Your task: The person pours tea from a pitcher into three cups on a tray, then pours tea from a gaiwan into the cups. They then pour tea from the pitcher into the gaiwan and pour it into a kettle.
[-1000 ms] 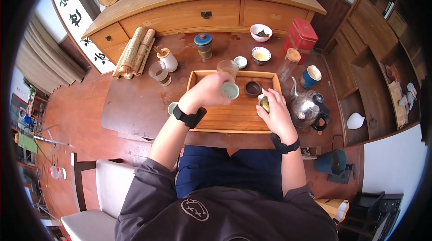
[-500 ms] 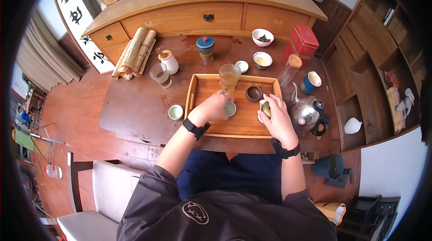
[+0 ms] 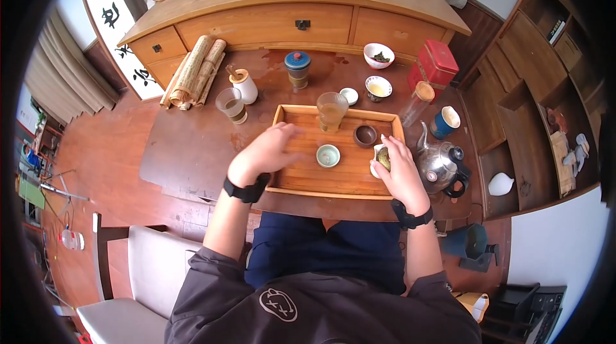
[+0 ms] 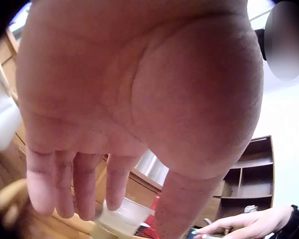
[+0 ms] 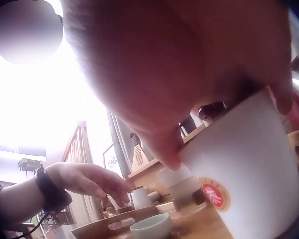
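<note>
My left hand [image 3: 264, 153] is over the left end of the wooden tray [image 3: 321, 190], its fingers extended and holding nothing. In the left wrist view its bare palm fills the frame. At the tray's right end my right hand [image 3: 407, 176] grips a white cup [image 5: 249, 172] with a red round logo, thumb and fingers at its rim. Dark green tea leaves [image 3: 384, 158] show in that cup. Between the hands a pale green teacup [image 3: 328, 156] stands on the tray. A glass pitcher [image 3: 331, 113] of tea and a small dark brown cup [image 3: 366, 135] stand behind it.
A steel kettle [image 3: 443, 167] stands close right of my right hand. Behind the tray are a patterned bowl [image 3: 378, 88], a small white cup [image 3: 349, 96] and a blue-lidded cup [image 3: 298, 69]. A drinking glass [image 3: 231, 106] and bamboo scrolls [image 3: 192, 74] lie to the left.
The left hand lowered the pale green teacup onto the tray, let go of it and moved left, covering where another green cup stood. The right hand keeps its grip on the white cup.
</note>
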Action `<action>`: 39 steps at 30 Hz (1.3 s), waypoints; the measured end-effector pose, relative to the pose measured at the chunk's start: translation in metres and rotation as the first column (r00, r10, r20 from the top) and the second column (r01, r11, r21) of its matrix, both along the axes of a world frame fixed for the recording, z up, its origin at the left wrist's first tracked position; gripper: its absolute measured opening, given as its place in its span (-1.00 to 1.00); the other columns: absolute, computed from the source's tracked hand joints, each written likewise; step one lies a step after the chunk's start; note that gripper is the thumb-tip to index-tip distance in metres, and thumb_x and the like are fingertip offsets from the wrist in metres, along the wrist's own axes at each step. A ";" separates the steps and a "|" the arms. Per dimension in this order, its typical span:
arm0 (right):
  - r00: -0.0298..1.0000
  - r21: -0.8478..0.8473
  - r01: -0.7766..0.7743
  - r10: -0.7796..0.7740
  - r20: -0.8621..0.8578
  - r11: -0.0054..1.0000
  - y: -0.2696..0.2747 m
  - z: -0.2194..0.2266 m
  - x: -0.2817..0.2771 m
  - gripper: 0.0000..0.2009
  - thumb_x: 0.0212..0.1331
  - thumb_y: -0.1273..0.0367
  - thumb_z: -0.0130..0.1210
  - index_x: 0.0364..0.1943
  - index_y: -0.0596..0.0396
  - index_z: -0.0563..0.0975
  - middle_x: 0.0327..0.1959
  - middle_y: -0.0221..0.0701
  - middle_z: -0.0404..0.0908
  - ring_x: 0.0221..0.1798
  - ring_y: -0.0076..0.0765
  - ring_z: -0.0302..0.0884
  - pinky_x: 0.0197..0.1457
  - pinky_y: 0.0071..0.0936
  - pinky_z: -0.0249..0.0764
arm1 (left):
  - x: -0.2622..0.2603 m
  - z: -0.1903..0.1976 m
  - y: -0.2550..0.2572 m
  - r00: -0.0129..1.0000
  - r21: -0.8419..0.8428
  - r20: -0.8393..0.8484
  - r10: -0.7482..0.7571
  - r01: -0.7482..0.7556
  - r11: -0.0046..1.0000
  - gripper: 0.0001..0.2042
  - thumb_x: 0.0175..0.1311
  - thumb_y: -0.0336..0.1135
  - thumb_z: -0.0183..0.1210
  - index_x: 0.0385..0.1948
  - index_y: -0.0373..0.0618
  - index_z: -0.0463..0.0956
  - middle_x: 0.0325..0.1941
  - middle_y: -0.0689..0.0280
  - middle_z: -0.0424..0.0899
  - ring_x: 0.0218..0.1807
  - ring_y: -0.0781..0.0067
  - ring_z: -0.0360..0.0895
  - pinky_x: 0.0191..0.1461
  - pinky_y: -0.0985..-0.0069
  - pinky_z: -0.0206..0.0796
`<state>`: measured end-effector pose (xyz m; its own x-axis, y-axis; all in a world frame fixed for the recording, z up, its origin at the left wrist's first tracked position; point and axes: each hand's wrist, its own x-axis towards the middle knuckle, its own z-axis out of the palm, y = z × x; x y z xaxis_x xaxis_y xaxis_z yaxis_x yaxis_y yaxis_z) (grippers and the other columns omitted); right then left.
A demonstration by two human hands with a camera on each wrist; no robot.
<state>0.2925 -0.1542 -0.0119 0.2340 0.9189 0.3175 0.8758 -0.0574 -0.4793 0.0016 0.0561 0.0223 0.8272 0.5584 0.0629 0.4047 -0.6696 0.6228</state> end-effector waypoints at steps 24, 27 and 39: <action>0.925 -0.412 -0.239 0.335 0.179 0.879 0.233 0.022 0.055 -0.57 0.16 0.51 0.28 0.18 0.19 0.61 0.18 0.00 0.64 0.28 0.11 0.59 0.40 -0.13 0.52 | -0.086 -0.042 0.019 0.952 0.023 -0.187 0.244 -0.244 0.970 -0.40 -0.12 -0.49 0.43 0.13 -0.21 0.59 0.13 0.00 0.62 0.30 -0.15 0.51 0.42 0.13 0.39; 0.913 -0.452 -0.214 0.342 0.222 0.866 0.257 -0.002 0.060 -0.59 0.13 0.51 0.27 0.12 0.22 0.63 0.19 0.03 0.64 0.26 0.13 0.62 0.36 -0.12 0.56 | -0.088 -0.042 0.018 0.953 0.024 -0.165 0.253 -0.253 0.967 -0.39 -0.13 -0.48 0.45 0.14 -0.21 0.59 0.14 -0.01 0.62 0.29 -0.16 0.52 0.43 0.13 0.38; 0.898 -0.342 -0.263 0.358 0.254 0.902 0.253 0.023 0.065 -0.55 -0.05 0.39 0.45 0.00 0.19 0.69 0.06 -0.02 0.71 0.20 0.11 0.65 0.32 -0.10 0.59 | -0.066 0.011 0.034 0.940 -0.052 0.027 0.341 -0.339 0.939 -0.48 -0.10 -0.40 0.54 -0.01 -0.22 0.58 0.00 0.02 0.70 0.11 -0.07 0.65 0.19 0.18 0.51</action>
<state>0.3574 0.0983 0.0113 -0.1432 0.9892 0.0322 0.9704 0.1467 -0.1917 -0.0648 0.0902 0.0329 0.5854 0.8089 0.0557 0.5805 -0.4660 0.6677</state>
